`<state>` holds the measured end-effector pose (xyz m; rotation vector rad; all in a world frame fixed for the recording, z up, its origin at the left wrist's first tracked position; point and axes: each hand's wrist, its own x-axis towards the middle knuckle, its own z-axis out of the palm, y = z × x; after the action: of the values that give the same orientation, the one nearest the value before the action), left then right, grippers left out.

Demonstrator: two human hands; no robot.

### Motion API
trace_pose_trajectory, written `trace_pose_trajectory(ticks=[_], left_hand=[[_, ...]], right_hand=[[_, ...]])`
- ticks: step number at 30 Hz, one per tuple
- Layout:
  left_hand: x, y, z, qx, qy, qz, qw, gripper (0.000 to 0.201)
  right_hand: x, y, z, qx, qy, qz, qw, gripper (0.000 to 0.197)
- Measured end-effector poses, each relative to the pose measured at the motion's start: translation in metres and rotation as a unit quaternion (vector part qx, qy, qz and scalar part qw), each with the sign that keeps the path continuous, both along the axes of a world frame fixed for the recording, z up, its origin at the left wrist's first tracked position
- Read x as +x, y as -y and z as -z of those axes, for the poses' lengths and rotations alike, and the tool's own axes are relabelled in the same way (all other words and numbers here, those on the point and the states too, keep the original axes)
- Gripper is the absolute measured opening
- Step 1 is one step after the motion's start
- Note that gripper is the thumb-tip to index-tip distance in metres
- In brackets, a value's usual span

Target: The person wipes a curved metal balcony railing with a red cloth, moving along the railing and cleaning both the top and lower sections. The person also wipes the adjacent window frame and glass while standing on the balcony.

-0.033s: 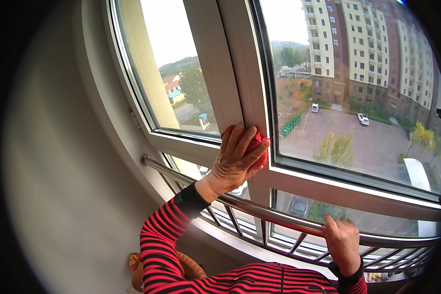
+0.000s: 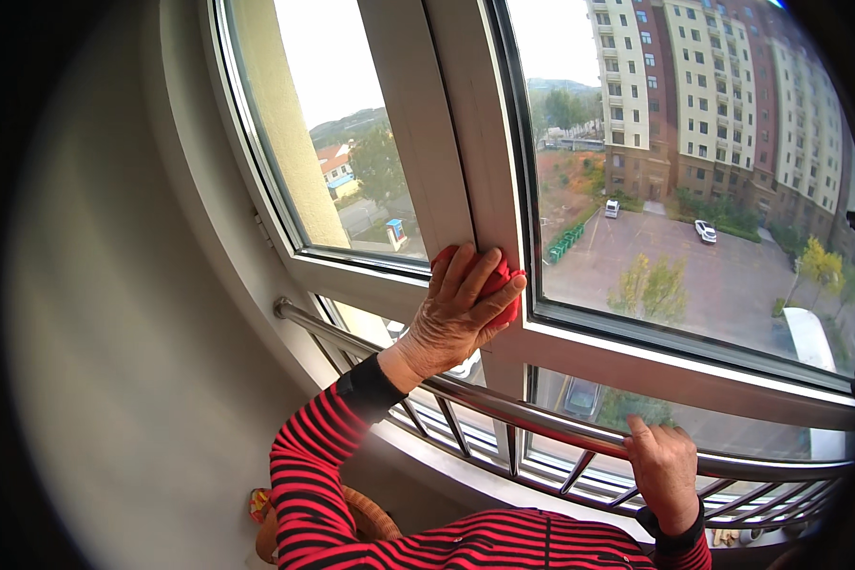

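My left hand [image 2: 451, 309] presses a bunched red cloth [image 2: 501, 302] against the light window frame [image 2: 492, 204], at the post between the two panes. Its fingers are bent over the cloth, and part of the cloth is hidden under the palm. Lower and to the right, my right hand [image 2: 662, 472] is closed round the metal railing [image 2: 565, 427] that runs in front of the window. The index finger there points up along the rail, while some of the other fingers are hidden.
A large glass pane [image 2: 627, 237] stands right of the post, a narrower pane [image 2: 351, 142] to its left. Below the rail run slanting metal bars [image 2: 454, 427]. A plain wall [image 2: 95, 313] fills the left side. Near my left elbow is a rounded wicker-like object [image 2: 370, 513].
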<state>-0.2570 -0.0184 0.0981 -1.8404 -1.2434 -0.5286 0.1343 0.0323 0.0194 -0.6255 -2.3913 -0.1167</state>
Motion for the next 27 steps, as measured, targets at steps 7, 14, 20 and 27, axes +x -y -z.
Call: trace_pose_trajectory(ticks=[7,14,20,27], left_hand=[[-0.002,0.019,0.002,-0.044,-0.110,0.029,0.993,0.066],[-0.030,-0.001,-0.154,0.235,0.029,0.027,0.971,0.058],[-0.038,-0.041,-0.193,0.248,0.042,0.179,0.951,0.074],[-0.036,-0.008,-0.035,0.114,0.099,0.058,0.987,0.092]], right_hand=[[-0.002,0.001,0.000,0.009,-0.023,-0.003,1.000,0.036],[-0.003,0.001,-0.001,-0.012,-0.030,-0.003,0.999,0.034],[-0.005,0.004,-0.001,-0.015,-0.028,0.019,0.999,0.032],[-0.005,0.004,0.002,-0.021,-0.025,0.031,0.999,0.029]])
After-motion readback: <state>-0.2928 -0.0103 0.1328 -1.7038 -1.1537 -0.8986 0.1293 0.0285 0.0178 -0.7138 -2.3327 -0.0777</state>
